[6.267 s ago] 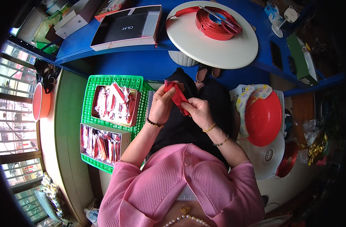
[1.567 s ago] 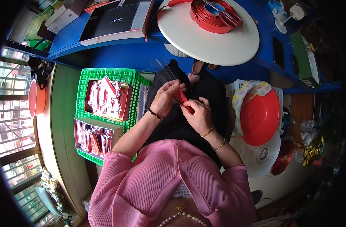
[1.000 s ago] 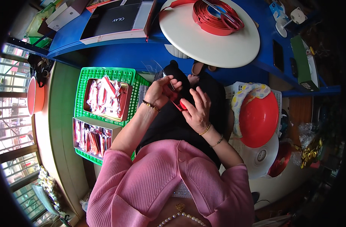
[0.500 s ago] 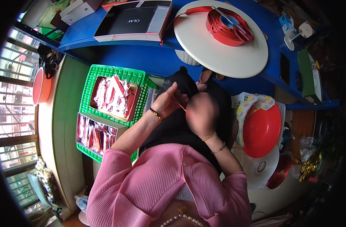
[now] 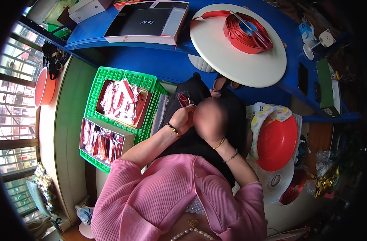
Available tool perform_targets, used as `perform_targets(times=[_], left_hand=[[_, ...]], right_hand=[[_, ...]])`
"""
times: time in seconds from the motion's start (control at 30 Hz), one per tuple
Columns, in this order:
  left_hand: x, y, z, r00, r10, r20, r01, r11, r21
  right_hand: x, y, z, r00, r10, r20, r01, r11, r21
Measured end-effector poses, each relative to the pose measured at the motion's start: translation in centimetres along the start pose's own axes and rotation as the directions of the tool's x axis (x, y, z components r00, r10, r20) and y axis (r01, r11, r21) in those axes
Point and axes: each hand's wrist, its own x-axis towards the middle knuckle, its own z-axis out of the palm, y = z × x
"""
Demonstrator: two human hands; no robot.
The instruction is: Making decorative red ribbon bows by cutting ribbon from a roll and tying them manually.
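Observation:
Over my lap, my left hand (image 5: 182, 119) is closed in a pinch on a small packet with a clear, shiny wrapper and something dark red inside (image 5: 184, 98). The packet sticks out past its fingertips. Close beside it, my right hand (image 5: 210, 122) is covered by a blur, so its fingers and anything in them are hidden. To my left, a green plastic basket (image 5: 152, 105) carries an open box (image 5: 143, 116) heaped with red-and-clear packets. A second box (image 5: 127, 141) nearer me holds several similar packets in a row.
Ahead, a blue table (image 5: 85, 38) bears an open box with a black insert (image 5: 145, 21) and a round white board (image 5: 247, 72). A roll of red ribbon (image 5: 241, 42) and scissors (image 5: 260, 38) lie on the board. At right sits a red bowl (image 5: 276, 140) by a patterned cloth (image 5: 257, 116).
My left hand has come nearer to my right hand, its fingers going from spread out to pinched. The packet now points away from me. The whole view has shifted slightly.

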Motion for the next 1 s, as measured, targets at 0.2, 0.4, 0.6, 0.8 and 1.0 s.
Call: perform_targets(times=[0.2, 0.4, 0.6, 0.8, 1.0], left_hand=[[0.6, 1.3, -0.1, 0.998, 0.062, -0.001, -0.062, 0.998, -0.025], [0.0, 4.0, -0.4, 0.993, 0.109, 0.053, -0.112, 0.991, 0.073], [0.1, 4.6, -0.4, 0.992, 0.089, 0.087, -0.104, 0.978, 0.179], [0.4, 4.1, -0.8, 0.984, -0.014, 0.175, -0.032, 0.966, 0.258], [-2.0, 2.2, -2.6, 0.998, -0.057, 0.037, 0.027, 0.826, 0.563]], right_hand=[[-0.6, -0.4, 0.1, 0.948, 0.317, 0.008, -0.315, 0.936, 0.156], [-0.9, 0.9, -1.9, 0.601, 0.391, 0.698, -0.705, -0.152, 0.692], [-0.1, 2.5, -3.3, 0.584, 0.399, 0.707, -0.751, -0.064, 0.657], [-0.3, 1.3, -0.2, 0.490, 0.282, 0.824, -0.796, -0.241, 0.556], [-0.9, 1.4, 1.8, 0.491, 0.481, 0.726, -0.692, -0.291, 0.660]])
